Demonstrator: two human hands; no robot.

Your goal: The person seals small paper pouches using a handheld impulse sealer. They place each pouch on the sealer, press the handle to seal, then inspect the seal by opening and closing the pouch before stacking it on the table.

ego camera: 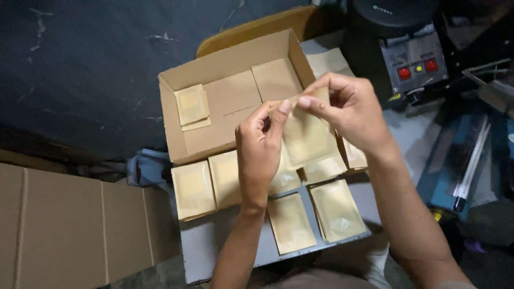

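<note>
both hands, left hand (258,152) and right hand (348,109), pinch one tan pouch (306,136) by its top edge; a loose pinch could drop it onto the stacks (337,211) below.

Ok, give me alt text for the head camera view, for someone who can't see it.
Seen from above, a person's left hand and right hand together pinch the top edge of a tan flat pouch over an open cardboard box that has a few pouches inside. More tan pouches lie in small stacks on a grey board below the hands.
</note>
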